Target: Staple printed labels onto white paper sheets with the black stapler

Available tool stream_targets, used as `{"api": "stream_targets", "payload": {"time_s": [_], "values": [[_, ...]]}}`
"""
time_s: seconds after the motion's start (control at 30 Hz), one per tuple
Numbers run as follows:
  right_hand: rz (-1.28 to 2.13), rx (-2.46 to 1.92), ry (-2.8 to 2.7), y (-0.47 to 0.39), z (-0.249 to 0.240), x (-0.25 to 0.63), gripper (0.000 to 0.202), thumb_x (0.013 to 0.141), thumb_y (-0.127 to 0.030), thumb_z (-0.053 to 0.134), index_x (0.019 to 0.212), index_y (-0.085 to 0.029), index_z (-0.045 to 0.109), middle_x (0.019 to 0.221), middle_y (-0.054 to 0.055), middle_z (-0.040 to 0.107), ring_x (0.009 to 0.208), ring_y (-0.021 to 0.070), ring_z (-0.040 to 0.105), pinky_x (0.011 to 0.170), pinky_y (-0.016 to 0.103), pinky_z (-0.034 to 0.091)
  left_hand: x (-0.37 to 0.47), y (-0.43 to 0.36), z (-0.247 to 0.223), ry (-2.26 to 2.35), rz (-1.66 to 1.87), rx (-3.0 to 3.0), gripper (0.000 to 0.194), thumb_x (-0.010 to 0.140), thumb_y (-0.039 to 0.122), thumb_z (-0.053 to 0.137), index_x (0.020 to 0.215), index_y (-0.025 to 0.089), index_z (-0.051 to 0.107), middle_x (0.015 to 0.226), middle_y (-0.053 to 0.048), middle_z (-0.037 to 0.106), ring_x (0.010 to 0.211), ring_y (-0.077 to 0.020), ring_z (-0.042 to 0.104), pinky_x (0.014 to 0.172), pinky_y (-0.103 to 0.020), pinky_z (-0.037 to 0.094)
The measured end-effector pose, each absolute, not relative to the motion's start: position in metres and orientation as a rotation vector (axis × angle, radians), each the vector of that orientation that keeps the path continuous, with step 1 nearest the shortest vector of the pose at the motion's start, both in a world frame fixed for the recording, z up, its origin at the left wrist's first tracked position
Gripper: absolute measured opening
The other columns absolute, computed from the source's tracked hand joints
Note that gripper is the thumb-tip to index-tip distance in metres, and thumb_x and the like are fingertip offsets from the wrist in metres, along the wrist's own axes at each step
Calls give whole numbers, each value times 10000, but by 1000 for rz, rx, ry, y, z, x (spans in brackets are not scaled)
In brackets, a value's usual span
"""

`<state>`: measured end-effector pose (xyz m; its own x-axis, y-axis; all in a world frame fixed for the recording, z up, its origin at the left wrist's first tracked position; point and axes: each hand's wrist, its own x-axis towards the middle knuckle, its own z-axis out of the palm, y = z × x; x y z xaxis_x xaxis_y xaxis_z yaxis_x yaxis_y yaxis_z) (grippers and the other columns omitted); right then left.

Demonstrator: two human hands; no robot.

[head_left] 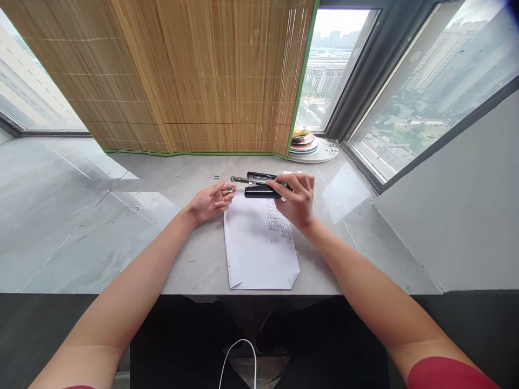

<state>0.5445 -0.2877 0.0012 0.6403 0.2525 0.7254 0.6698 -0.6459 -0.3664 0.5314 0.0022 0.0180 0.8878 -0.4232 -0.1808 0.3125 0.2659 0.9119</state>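
My right hand (298,200) is wrapped round a black stapler (261,192) above the paper. The stapler is swung apart, its metal magazine (243,180) pointing left between the black top and base. Close to its left end is my left hand (211,202), palm up, thumb and fingertips brought together on a small greyish sliver that looks like a staple strip (230,189). Below the stapler lies white paper (259,254) with folded lower corners. Many staples (279,220) cover its upper right part in rows, partly hidden by my right hand.
Short staple strips (216,177) lie behind my left hand on the grey marble-look counter (121,237). Loose staples are scattered to the left. A bamboo blind (194,81) hangs at the back, beside stacked plates (304,146). A white cable (243,341) loops below the counter edge.
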Motion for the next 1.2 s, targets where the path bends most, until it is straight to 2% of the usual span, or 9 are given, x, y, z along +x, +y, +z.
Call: {"api": "stream_targets", "payload": {"time_s": [0.1,0.23,0.37,0.47,0.6,0.8,0.97,1.07,1.2], "values": [[-719,-2167,-480,-290,2,550,200,883,-244,723,1054,-299,811,1012,65,663,996,277,603,950,472,458,531,2,19,-153,-397,1224,250,942,377,772,1025,147,721,714,29,542,435,-10,333,419,-169,311],[-254,-2092,-426,-290,-4,554,273,720,-271,835,993,-256,841,863,5,645,799,200,617,749,336,474,529,1,15,-271,-305,1367,389,856,479,855,1017,135,772,800,-51,731,396,-15,400,383,-192,306],[-50,-2162,-472,-283,-6,551,290,676,-246,878,964,-253,847,841,-9,665,759,183,615,718,314,459,526,0,10,-386,-273,1482,435,779,509,906,948,119,817,836,-129,801,402,-62,507,378,-218,383],[-155,-2202,-567,-277,-1,545,271,725,-312,911,974,-248,825,884,20,697,824,219,631,799,362,490,524,-2,7,-406,-216,1530,397,734,482,936,871,126,828,814,-122,799,434,-81,532,366,-222,405],[-538,-2054,-878,-268,4,532,269,907,-455,811,1110,-283,767,1095,72,732,1042,272,633,976,452,493,521,-5,8,-431,-176,1545,335,698,435,961,768,148,804,747,-83,754,488,-97,552,374,-217,421],[-590,-2066,-1367,-255,-6,516,158,1062,-366,616,1150,-358,746,1130,10,763,980,208,644,922,403,501,513,-15,14,-534,-280,1551,313,704,398,960,721,165,751,729,-69,717,573,-121,596,416,-206,409],[-596,-2140,-1332,-256,-3,520,210,1067,-344,581,1181,-368,756,1086,12,770,929,213,635,908,417,494,514,-13,12,-564,-295,1569,471,680,582,938,763,162,742,713,-68,689,506,-107,521,406,-229,354],[-718,-2135,-1024,-275,2,544,183,1036,-372,621,1107,-326,784,1065,46,761,970,245,633,952,448,481,526,1,6,-517,-141,1629,589,799,751,762,782,164,730,551,-1,544,410,-72,368,423,-245,271],[-715,-2206,-353,-329,-6,592,190,923,-387,704,962,-241,819,946,79,723,917,266,628,918,435,491,546,27,-3,-318,362,2065,445,966,562,626,721,194,678,559,9,487,515,-123,434,545,-271,350]]}}
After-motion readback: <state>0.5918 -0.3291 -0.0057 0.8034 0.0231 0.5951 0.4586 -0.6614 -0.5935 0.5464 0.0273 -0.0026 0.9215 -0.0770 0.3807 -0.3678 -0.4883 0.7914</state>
